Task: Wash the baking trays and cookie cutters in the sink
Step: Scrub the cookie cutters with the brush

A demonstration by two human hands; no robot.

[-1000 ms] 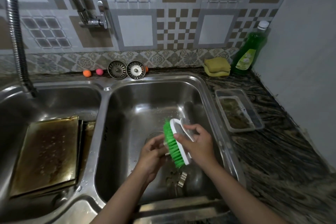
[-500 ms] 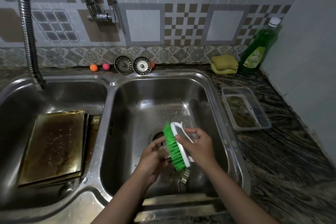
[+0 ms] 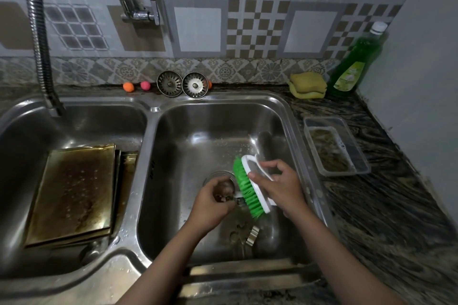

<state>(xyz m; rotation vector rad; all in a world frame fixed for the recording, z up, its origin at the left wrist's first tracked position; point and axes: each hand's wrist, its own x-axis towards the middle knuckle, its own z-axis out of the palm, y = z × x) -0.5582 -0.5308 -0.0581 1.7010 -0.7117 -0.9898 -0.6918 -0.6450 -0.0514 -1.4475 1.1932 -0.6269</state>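
Over the right sink basin (image 3: 218, 126), my left hand (image 3: 213, 203) grips a small metal cookie cutter (image 3: 226, 197), mostly hidden by my fingers. My right hand (image 3: 280, 186) holds a white scrub brush with green bristles (image 3: 246, 190), its bristles pressed against the cutter. More metal cookie cutters (image 3: 247, 235) lie on the basin floor below my hands. Stained golden baking trays (image 3: 74, 193) are stacked in the left basin.
A flexible metal faucet hose (image 3: 39, 39) rises at the left and a wall tap (image 3: 141, 12) is behind the sink. Two drain strainers (image 3: 182, 84), small balls, yellow sponges (image 3: 308, 84), a green soap bottle (image 3: 354, 62) and a clear plastic container (image 3: 334, 146) sit around the sink.
The brush has slid along the cutter, and my left hand has turned so the cutter shows more. The view shifted slightly downward and left.
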